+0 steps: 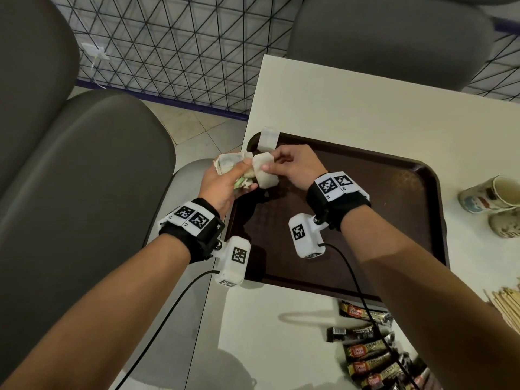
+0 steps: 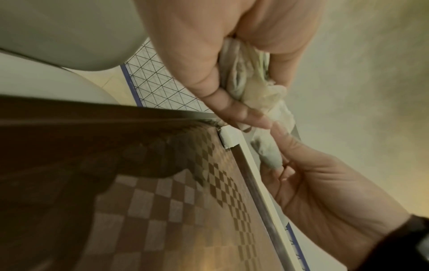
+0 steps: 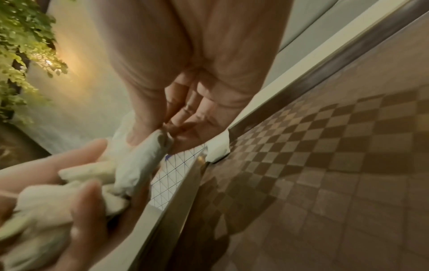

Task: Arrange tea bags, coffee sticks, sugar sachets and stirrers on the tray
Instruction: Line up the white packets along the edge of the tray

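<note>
Pinched by right hand (image 1: 289, 164) from the tea bags (image 1: 230, 167) bunched in curled left hand (image 1: 222, 187), one tea bag (image 1: 264, 171) poised above tray (image 1: 408, 209) corner, long axis toward its floor.

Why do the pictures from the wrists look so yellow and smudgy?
In the right wrist view warm yellowish light tints everything, and the left hand with its bunch of tea bags is smeared, too close to be sharp. The left wrist view is yellowish too, and the tray bends from the wide lens. The head view is clearer, with hand shadows on the tray.
</note>
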`<control>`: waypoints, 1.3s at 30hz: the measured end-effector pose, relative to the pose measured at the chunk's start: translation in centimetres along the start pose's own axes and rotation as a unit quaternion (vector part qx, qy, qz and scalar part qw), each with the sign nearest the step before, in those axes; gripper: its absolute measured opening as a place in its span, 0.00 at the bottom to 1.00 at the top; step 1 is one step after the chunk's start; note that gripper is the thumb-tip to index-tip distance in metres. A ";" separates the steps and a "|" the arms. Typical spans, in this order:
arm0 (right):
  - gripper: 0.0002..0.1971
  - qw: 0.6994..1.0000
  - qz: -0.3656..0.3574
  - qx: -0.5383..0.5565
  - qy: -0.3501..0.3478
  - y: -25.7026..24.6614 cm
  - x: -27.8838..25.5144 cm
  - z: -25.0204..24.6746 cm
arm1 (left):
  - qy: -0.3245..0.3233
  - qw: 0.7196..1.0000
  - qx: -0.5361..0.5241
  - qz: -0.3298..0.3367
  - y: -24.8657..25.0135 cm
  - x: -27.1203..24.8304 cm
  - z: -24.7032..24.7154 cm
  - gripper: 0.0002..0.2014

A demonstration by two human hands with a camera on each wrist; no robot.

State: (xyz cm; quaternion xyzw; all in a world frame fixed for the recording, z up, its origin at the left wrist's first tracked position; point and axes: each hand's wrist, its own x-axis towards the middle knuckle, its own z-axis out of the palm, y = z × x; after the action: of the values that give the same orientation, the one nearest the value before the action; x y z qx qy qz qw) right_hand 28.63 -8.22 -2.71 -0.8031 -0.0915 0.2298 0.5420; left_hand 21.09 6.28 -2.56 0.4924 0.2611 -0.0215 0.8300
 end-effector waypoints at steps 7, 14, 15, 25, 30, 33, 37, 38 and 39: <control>0.10 0.986 0.062 0.064 0.137 0.7 2.2 -1.1 | 0.008 0.999 0.047 0.009 0.2 0.2 -0.4 0.08; 0.15 0.977 0.096 0.039 0.188 0.3 5.1 -1.1 | 0.013 0.998 0.056 0.012 0.7 0.9 -0.7 0.08; 0.15 0.977 0.099 0.041 0.187 0.3 5.4 -0.9 | 0.015 0.998 0.057 0.013 0.7 0.9 -0.7 0.08; 0.24 0.979 0.086 -0.032 0.181 0.9 6.6 0.5 | 0.012 0.997 0.071 0.016 1.0 1.6 -1.6 0.09; 0.25 0.976 0.076 -0.072 0.193 1.2 6.8 0.6 | 0.006 0.997 0.074 0.014 0.7 1.6 -1.6 0.09; 0.26 0.974 0.071 -0.071 0.202 1.4 6.7 0.6 | 0.004 0.997 0.082 0.011 0.6 1.5 -1.6 0.09; 0.26 0.967 0.079 -0.084 0.226 1.8 6.3 0.2 | 0.005 0.997 0.080 0.009 0.6 1.5 -1.7 0.09; 0.26 0.966 0.083 -0.079 0.230 1.9 6.2 0.2 | 0.007 0.997 0.078 0.009 0.6 1.5 -1.7 0.09; 0.26 0.966 0.087 -0.073 0.232 1.9 6.2 0.3 | 0.008 0.997 0.076 0.009 0.7 1.5 -1.7 0.09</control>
State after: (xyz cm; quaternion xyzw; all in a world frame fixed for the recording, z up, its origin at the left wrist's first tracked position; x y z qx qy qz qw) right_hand 33.70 -6.33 -6.21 -0.8767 0.0903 0.0758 0.4663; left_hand 21.86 8.34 -3.34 0.5569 0.2610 -0.0300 0.7879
